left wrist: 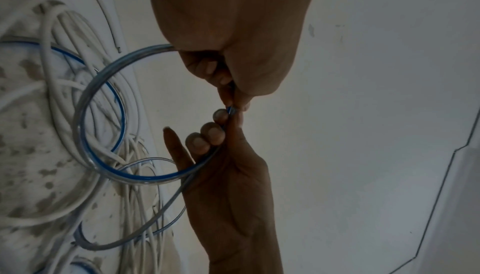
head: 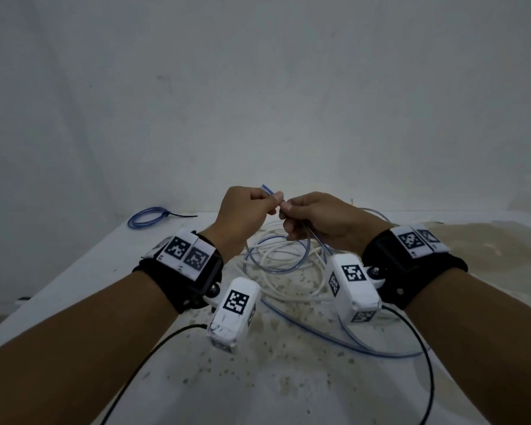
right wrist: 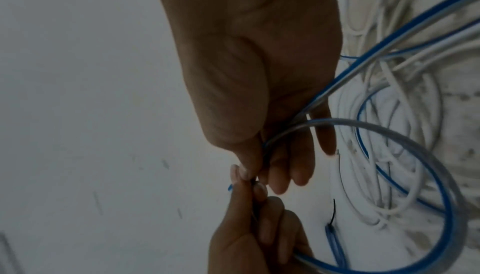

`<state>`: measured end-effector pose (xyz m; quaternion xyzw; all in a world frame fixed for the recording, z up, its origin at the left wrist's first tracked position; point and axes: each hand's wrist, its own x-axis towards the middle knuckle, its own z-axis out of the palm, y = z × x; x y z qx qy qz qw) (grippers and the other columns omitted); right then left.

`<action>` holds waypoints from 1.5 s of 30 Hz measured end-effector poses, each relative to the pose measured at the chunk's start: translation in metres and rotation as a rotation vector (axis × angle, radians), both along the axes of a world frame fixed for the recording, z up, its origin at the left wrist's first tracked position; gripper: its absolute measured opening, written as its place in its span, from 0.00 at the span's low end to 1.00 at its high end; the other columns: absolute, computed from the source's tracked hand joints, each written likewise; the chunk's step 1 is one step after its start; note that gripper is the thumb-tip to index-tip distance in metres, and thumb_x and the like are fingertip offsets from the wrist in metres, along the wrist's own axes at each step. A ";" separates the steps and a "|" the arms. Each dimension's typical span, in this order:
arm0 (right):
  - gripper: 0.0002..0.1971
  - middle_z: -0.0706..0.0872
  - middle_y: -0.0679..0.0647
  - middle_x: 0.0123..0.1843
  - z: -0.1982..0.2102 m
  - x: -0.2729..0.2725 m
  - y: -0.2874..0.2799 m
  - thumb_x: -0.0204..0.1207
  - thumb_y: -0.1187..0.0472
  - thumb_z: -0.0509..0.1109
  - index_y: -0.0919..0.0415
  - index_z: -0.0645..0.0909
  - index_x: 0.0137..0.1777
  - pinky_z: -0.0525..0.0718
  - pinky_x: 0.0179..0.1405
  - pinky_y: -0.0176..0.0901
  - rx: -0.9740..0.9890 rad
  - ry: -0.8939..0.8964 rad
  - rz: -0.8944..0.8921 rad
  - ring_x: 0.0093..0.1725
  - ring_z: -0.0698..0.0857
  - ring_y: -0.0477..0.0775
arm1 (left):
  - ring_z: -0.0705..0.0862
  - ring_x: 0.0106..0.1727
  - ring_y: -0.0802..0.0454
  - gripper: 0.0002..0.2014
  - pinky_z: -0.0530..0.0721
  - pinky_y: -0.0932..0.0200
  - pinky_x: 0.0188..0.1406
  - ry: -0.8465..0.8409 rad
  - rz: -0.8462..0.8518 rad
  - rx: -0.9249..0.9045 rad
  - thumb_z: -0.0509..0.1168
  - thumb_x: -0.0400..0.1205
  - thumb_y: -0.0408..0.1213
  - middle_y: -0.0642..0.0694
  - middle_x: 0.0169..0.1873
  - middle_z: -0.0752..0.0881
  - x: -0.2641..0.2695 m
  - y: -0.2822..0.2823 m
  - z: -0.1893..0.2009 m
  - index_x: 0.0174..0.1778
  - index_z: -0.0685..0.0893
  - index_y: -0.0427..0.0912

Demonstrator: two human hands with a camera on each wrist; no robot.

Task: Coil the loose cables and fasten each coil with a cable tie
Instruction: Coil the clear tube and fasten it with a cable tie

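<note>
— Left hand (head: 246, 216) and right hand (head: 318, 222): what is held?
— The blue cable (head: 278, 256) is pinched by both at centre frame; one tied coil (head: 149, 216) is seen upper left; the white cables (head: 288, 271) are left loose.

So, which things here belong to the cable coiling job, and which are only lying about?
Job:
- blue cable, first loop pinched by left hand and right hand
- white cable, loose
- tied blue coil, done

Lying about:
- table
- wall
- black wrist-camera leads
</note>
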<state>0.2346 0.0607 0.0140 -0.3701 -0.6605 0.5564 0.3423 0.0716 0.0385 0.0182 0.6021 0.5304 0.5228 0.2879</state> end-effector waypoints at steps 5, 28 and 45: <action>0.14 0.78 0.50 0.30 0.006 0.002 -0.002 0.85 0.50 0.64 0.60 0.81 0.44 0.85 0.47 0.48 -0.151 0.065 0.022 0.27 0.77 0.47 | 0.77 0.23 0.67 0.09 0.73 0.74 0.27 0.025 -0.063 0.012 0.70 0.82 0.39 0.59 0.22 0.84 0.001 -0.004 0.008 0.38 0.93 0.46; 0.14 0.74 0.48 0.25 0.039 0.043 -0.004 0.86 0.52 0.63 0.57 0.77 0.39 0.76 0.26 0.38 -0.128 0.846 -0.388 0.20 0.68 0.46 | 0.88 0.33 0.47 0.08 0.89 0.57 0.34 -1.130 -0.078 -0.338 0.54 0.90 0.31 0.34 0.46 0.88 0.107 -0.010 0.009 0.56 0.76 0.31; 0.14 0.70 0.48 0.23 -0.001 0.042 -0.004 0.86 0.55 0.63 0.59 0.75 0.40 0.71 0.24 0.37 -0.209 0.695 -0.354 0.18 0.63 0.46 | 0.92 0.36 0.50 0.06 0.88 0.60 0.34 -0.684 0.004 -0.025 0.60 0.89 0.34 0.39 0.51 0.89 0.078 0.009 0.002 0.53 0.80 0.36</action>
